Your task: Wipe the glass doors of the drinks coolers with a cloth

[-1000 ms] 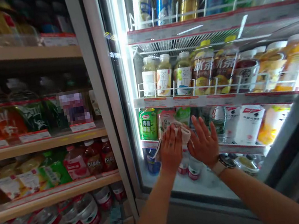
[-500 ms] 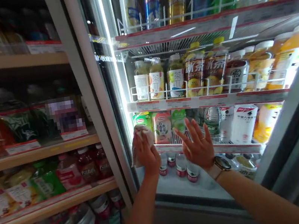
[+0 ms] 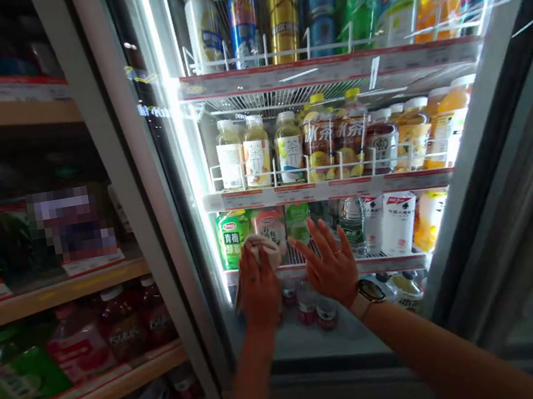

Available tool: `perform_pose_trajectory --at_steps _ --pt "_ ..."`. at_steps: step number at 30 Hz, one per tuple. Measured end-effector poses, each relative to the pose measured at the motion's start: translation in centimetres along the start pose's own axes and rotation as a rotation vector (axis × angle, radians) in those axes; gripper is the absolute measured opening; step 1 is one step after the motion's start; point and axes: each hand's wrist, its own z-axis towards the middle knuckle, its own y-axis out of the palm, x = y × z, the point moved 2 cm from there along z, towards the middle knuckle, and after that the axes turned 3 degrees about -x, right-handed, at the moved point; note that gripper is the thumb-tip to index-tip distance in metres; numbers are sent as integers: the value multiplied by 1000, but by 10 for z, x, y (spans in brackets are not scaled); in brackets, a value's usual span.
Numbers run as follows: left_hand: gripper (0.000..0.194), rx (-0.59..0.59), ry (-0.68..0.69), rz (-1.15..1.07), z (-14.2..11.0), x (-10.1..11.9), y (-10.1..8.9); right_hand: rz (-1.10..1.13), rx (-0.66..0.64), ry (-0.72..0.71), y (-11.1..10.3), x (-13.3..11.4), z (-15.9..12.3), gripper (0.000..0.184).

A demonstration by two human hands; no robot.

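Observation:
My left hand [image 3: 259, 288] is closed on a pale cloth [image 3: 265, 248], which bunches out above the fingertips. It is in front of the glass of a lit drinks fridge, by a green carton [image 3: 233, 237] and a pink carton [image 3: 271, 226] on the lower shelf. My right hand [image 3: 330, 267] is to its right, empty, fingers spread and palm towards the glass. A watch [image 3: 371, 291] is on the right wrist. Behind the right hand stand another green carton [image 3: 298, 218] and a clear bottle [image 3: 352, 223]. Whether the right palm touches the glass, I cannot tell.
Cans [image 3: 283, 21] and bottles fill the upper fridge shelf [image 3: 327, 70]; bottled teas [image 3: 320, 140] line the middle one. Small bottles [image 3: 325, 313] stand on the fridge floor. To the left, wooden shelves [image 3: 53, 294] hold more drinks. A metal frame [image 3: 145, 198] stands between.
My left hand with the cloth has shifted right across the glass, uncovering the left green carton. My right hand stays spread in much the same place. The view has turned to the right.

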Motion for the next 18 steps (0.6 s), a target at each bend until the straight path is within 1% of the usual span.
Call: perform_pose_trajectory --at_steps 3,5,7,8,9,11,16,18 --pt "65 25 -111 27 4 -39 -14 20 -15 -1 1 0 -1 69" --pt "63 40 -218 16 5 -58 -21 26 -13 2 1 0 -1 70" --pt "61 64 -330 -15 5 -67 -23 28 2 2 0 -1 0 71" --pt "60 77 -369 -33 4 -67 -23 29 11 2 0 -1 0 71" --pt "60 85 -387 -47 3 -62 -20 31 20 3 -1 -1 1 71" --pt "60 75 -360 -67 0 -43 -12 34 25 4 -1 -1 1 70" --pt "59 -20 -143 -139 -9 26 9 13 16 1 2 -1 0 67" --pt "61 -58 -73 -162 -11 44 12 -4 27 5 2 -1 0 66"
